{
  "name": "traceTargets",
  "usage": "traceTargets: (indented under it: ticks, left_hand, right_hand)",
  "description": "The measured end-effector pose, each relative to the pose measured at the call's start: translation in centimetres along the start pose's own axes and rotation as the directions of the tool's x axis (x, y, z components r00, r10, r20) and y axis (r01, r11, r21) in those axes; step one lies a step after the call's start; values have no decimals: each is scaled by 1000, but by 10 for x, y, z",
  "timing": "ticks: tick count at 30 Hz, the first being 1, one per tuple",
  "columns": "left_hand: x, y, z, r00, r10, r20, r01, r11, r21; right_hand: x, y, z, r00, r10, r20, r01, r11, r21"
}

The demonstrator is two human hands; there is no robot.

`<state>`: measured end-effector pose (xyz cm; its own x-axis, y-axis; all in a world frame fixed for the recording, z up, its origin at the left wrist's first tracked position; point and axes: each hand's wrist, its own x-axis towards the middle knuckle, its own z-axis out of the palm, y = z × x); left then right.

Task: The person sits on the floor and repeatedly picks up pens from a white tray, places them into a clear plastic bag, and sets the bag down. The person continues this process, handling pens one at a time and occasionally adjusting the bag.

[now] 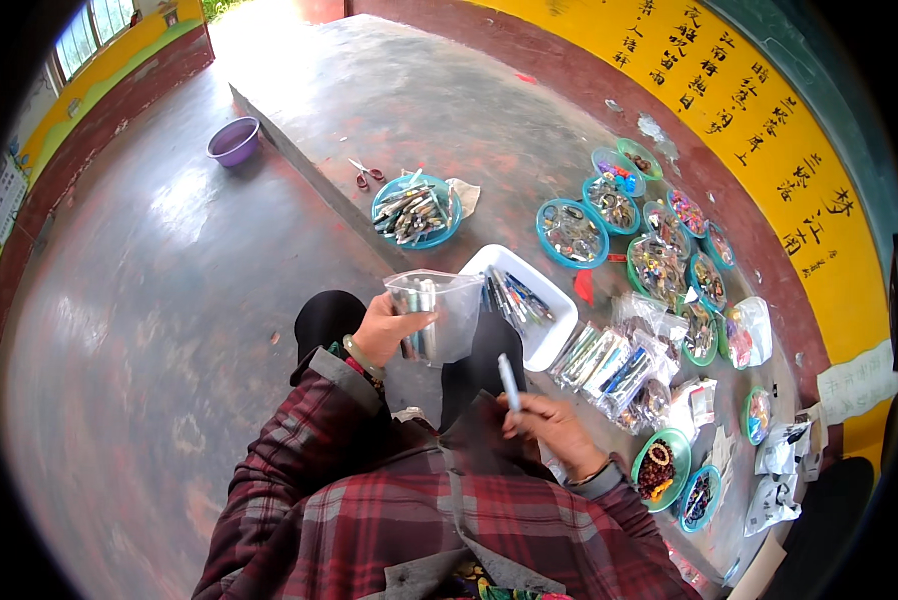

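My left hand (382, 330) grips a clear plastic bag (457, 318) above my lap, its thumb across the front. Several pens (420, 300) stand upright inside the bag's left part. To the right, my right hand (552, 428) is closed round a pale pen (509, 381), tilted with its upper end toward the bag. The two hands are apart. Just beyond the bag sits a white plastic tub (566, 325) with loose pens (517, 303) in it. A blue basket (453, 222) farther off is heaped with more pens (415, 212).
Red-handled scissors (368, 175) lie beside the basket. Bagged bundles of pens (614, 372) lie right of the tub. Several round baskets of small items, such as a blue one (543, 245), crowd the right side. A purple basin (233, 146) stands far left, near a floor ledge (314, 173).
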<state>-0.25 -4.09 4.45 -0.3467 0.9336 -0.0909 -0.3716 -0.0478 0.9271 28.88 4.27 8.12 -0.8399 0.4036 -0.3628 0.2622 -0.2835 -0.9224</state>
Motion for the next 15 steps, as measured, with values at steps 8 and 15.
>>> traceTargets:
  ticks: [8, 15]
  left_hand:
    - [-7, 4, 9, 996, 7, 90, -27, 973, 228]
    - [-6, 5, 13, 975, -64, 215, 27, 985, 170]
  right_hand:
    - [0, -123, -34, 793, -589, 154, 434, 369, -822]
    - [28, -149, -27, 775, -621, 112, 518, 524, -677]
